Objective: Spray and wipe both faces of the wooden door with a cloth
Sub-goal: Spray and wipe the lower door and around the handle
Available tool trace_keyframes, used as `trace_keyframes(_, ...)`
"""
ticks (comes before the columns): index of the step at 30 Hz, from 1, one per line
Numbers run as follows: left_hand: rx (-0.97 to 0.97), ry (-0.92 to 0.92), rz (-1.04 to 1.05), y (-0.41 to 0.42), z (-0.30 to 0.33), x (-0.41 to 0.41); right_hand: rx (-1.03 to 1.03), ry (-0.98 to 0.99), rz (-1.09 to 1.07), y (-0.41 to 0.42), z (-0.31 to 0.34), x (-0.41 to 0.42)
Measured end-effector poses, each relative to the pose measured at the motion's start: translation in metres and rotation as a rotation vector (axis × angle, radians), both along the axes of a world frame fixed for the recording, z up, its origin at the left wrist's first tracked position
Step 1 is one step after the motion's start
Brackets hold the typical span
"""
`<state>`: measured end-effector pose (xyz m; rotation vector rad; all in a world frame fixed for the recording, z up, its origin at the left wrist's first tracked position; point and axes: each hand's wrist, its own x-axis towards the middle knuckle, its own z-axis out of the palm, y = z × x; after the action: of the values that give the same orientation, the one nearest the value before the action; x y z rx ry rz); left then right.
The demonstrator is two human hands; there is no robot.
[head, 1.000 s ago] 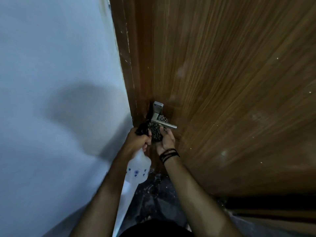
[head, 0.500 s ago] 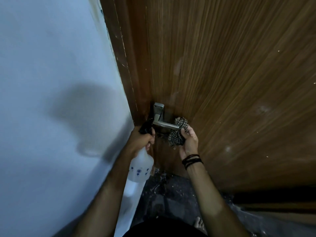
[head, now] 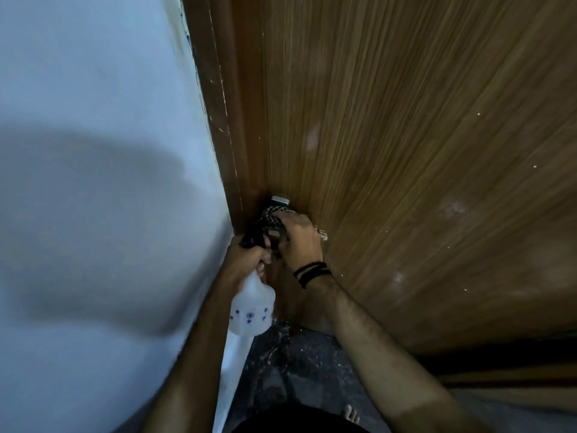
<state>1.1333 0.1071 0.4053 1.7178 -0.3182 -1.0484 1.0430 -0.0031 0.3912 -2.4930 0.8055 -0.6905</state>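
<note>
currently the right hand (head: 299,237) has its fingers curled over the checkered cloth (head: 271,217), pressing it around the metal door handle (head: 280,201) at the left edge of the wooden door (head: 406,151). left hand (head: 246,260) grips the dark trigger head of the spray bottle (head: 252,307), bottle hanging downward, just beside the handle. white wall (head: 93,151) at left; dark speckled floor (head: 290,364) below.

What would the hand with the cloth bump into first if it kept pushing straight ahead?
Probably the metal door handle: the right hand holds the checkered cloth over it, with the wooden door right behind.
</note>
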Motion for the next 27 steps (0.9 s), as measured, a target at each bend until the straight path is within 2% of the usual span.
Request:
trace_keyframes(5, -0.067, 0.008, -0.018, 0.002, 0.010, -0.010, -0.191, 0.069, -0.147, -0.014, 0.012, -0.039)
trace_keyframes(10, -0.101, 0.066, -0.081, -0.012, 0.014, -0.034, -0.474, -0.170, -0.431, -0.042, 0.022, -0.117)
trace_keyframes(12, -0.094, 0.084, -0.121, -0.021, 0.016, -0.048, -0.471, -0.200, -0.549, -0.056, 0.022, -0.138)
trace_keyframes(14, -0.096, 0.106, -0.178, -0.029, 0.019, -0.065, -0.399, -0.107, -0.473, -0.062, 0.011, -0.153)
trace_keyframes(16, -0.116, 0.110, -0.239, -0.037, 0.025, -0.081, -0.359, 0.066, -0.337, -0.062, -0.010, -0.167)
trace_keyframes(18, -0.129, 0.096, -0.291, -0.044, 0.033, -0.095, -0.329, 0.138, -0.326, -0.062, -0.021, -0.184)
trace_keyframes(21, -0.129, 0.052, -0.350, -0.050, 0.042, -0.113, -0.277, -0.089, -0.486, -0.067, -0.007, -0.202)
trace_keyframes(24, -0.142, 0.010, -0.397, -0.055, 0.047, -0.138, -0.347, -0.403, -0.641, -0.081, 0.024, -0.220)
trace_keyframes(25, -0.145, 0.008, -0.406, -0.058, 0.048, -0.146, -0.371, -0.420, -0.651, -0.088, 0.028, -0.228)
trace_keyframes(27, -0.149, 0.008, -0.409, -0.068, 0.051, -0.168, -0.374, -0.296, -0.587, -0.102, 0.023, -0.249)
